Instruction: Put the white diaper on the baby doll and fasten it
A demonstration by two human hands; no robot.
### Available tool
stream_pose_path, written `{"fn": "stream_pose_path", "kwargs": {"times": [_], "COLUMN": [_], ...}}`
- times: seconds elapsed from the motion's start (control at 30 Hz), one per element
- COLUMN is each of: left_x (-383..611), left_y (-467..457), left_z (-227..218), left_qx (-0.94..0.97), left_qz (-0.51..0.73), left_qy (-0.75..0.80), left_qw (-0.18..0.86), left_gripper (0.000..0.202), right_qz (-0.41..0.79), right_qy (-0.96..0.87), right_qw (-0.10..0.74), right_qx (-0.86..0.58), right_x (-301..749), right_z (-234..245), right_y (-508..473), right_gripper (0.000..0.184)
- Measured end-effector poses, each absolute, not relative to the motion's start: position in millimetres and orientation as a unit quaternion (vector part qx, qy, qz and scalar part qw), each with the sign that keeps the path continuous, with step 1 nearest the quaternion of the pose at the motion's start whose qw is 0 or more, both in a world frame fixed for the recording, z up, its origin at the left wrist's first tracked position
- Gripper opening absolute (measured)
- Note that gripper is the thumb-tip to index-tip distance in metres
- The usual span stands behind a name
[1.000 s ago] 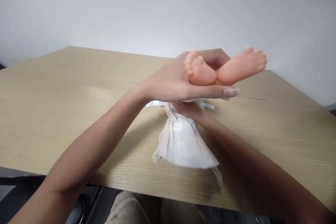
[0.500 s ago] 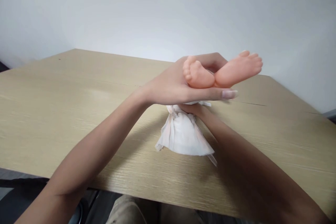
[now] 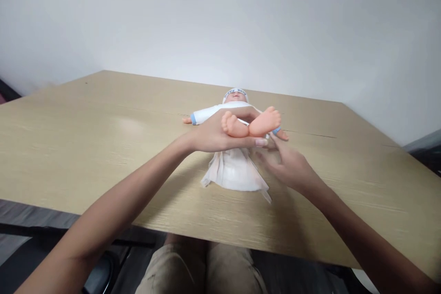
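A baby doll lies on its back on the table, its white hat (image 3: 236, 95) and white, blue-cuffed sleeve (image 3: 208, 114) beyond my hands. My left hand (image 3: 215, 133) is wrapped round the doll's legs and holds its feet (image 3: 265, 121) up, soles toward me. Below the legs a white diaper (image 3: 237, 174) spreads toward me, its upper part hidden behind my left hand. My right hand (image 3: 287, 163) is just right of the diaper, beside my left thumb, with its fingers apart and a little blurred. I cannot tell whether its fingertips touch the diaper.
The wooden table (image 3: 120, 165) reaches back to a pale wall (image 3: 155, 32), with an opening at its top right. My legs (image 3: 172, 271) are under the front edge. A dark chair-like shape (image 3: 31, 262) stands at lower left.
My right hand has come out from beneath the raised legs to the right side. The legs are lower and farther away, and the doll's head and arms now show.
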State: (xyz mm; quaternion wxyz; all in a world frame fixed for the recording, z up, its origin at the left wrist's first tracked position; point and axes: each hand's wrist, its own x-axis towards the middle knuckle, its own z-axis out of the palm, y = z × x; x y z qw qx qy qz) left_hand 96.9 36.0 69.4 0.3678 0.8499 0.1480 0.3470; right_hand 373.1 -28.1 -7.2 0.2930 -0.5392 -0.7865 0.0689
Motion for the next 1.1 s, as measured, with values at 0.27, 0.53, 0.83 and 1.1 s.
{"fn": "stream_pose_path", "kwargs": {"times": [0.27,0.53,0.83,1.1], "left_x": [95.7,28.5,-7.1,-4.0], "left_y": [16.2,24.7,26.1,17.7], "left_z": [51.9,28.5,-37.7,-35.6], "left_qx": [0.835,0.939,0.971,0.977], "left_qz": [0.373,0.276,0.198,0.16], "left_qy": [0.159,0.142,0.108,0.124], "left_qw": [0.372,0.148,0.083,0.072], "left_gripper": [0.048,0.033,0.066,0.082], "right_qz": [0.124,0.11,-0.014,0.002], "right_qy": [-0.787,-0.885,-0.921,-0.919], "right_qw": [0.416,0.303,0.237,0.215], "right_qx": [-0.438,-0.335,-0.309,-0.332], "right_x": [330.0,390.5,415.5,413.0], "right_z": [6.3,3.7,-43.3,-45.0], "right_y": [-39.4,-35.5,-42.6,-44.6], "right_gripper": [0.056,0.041,0.045,0.05]}}
